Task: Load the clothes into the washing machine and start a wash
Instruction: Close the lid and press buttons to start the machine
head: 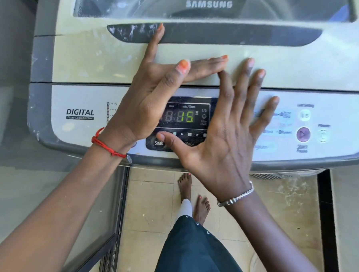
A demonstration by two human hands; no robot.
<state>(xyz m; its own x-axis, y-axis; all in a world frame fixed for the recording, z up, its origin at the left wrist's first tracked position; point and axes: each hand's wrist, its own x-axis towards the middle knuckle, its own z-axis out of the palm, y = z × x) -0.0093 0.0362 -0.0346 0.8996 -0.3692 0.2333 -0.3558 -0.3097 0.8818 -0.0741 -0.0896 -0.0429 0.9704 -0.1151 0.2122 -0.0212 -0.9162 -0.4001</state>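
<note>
**Shading the display to read the timer**

Both hands are up at the front edge of the washing machine (83,64), and neither one holds anything. The left hand (149,100) stands on its side at the left edge of the display (184,117). Its fingers are straight, and the forefinger stretches up to touch the dark lid handle (231,34). The right hand (226,137) lies spread over the control panel (80,128) at the display's right edge. Its thumb points across just under the digits, beside the Soak button (158,143). Together they wall in the readout, and my read is that this cuts the daylight glare so the green "15" can be made out.

The lid (211,55) is down. Through its window (250,5) the drum is only a blur with a patch of blue at the right edge. The clothes are presumably inside, but I cannot confirm it.

The Start/Pause button (303,134) sits untouched near the panel's right end, with the Power button (322,135) just beside it. The lit display suggests the power is on. Loading looks done, and pressing start seems to be what remains once the setting is checked.
</note>
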